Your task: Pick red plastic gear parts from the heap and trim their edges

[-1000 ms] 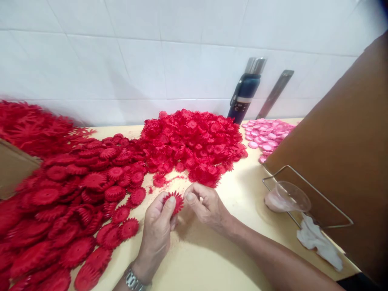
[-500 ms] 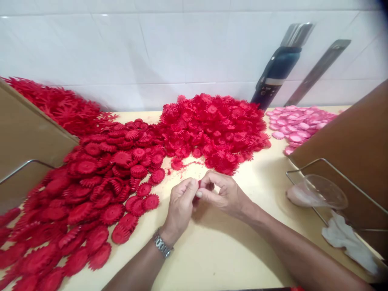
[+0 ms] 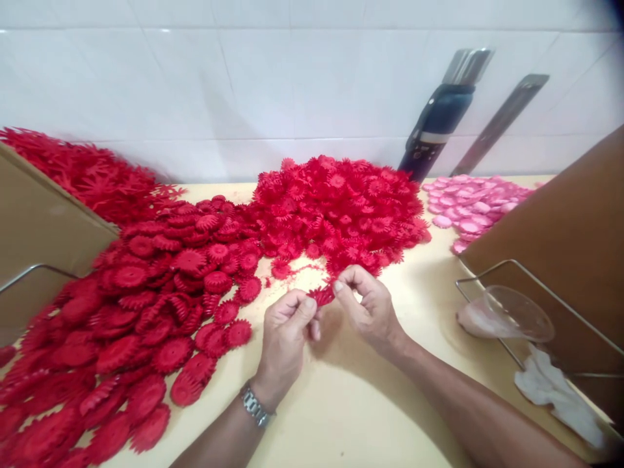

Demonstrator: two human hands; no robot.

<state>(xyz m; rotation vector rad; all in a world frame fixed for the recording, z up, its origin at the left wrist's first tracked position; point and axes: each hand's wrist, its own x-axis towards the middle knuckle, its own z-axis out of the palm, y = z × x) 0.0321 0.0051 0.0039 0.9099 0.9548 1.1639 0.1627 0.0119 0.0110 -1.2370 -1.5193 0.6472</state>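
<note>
Between my two hands is a small red toothed flower piece [image 3: 322, 296], seen nearly edge-on. My left hand [image 3: 287, 331] pinches its left end between thumb and fingers; a watch is on that wrist. At its right end, the thumb and forefinger of my right hand [image 3: 368, 305] are closed on it. Just beyond the hands rises a heap of red frilly flower pieces [image 3: 341, 208]. To the left spreads a large pile of round red toothed discs [image 3: 146, 312].
Red spiky cut pieces [image 3: 97, 175] lie at the back left, behind a cardboard panel [image 3: 43, 227]. Pink discs [image 3: 480, 201], a dark bottle [image 3: 436, 123] and a metal ruler [image 3: 502, 123] are at the back right. Beside the brown panel sit a clear plastic cup [image 3: 517, 315] and white tissue [image 3: 556, 393].
My hands have moved slightly apart, and the red flower piece now shows between them, where before the fingers mostly covered it. The view has shifted a little.
</note>
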